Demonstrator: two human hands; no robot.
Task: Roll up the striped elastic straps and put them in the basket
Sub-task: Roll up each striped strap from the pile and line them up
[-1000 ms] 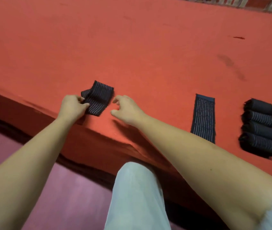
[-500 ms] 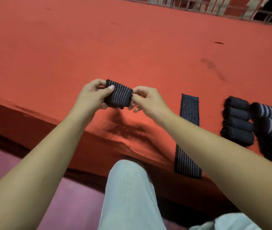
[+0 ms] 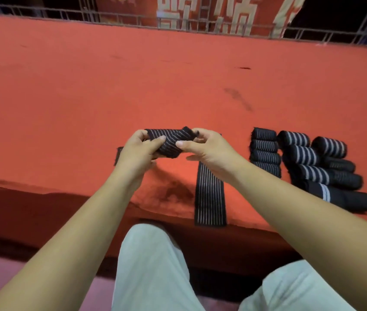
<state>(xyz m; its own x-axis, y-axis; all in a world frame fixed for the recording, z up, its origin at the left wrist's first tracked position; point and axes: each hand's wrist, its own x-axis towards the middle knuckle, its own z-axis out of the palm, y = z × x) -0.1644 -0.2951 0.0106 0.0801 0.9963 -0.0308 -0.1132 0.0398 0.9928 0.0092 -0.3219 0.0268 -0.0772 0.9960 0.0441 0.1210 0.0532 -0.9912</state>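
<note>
Strap (image 3: 169, 142), half rolled, held above the desk (image 3: 88, 90) between both hands: left hand (image 3: 136, 153) and right hand (image 3: 210, 149) pinch its ends, fingers (image 3: 202, 134) curled. Soft, light, springy; likely to unwind, so grip the roll's ends firmly.

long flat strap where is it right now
In the head view, the long flat strap lies right of centre on the red cloth, its near end over the edge, beneath the right hand and left of the rolled straps.
</note>
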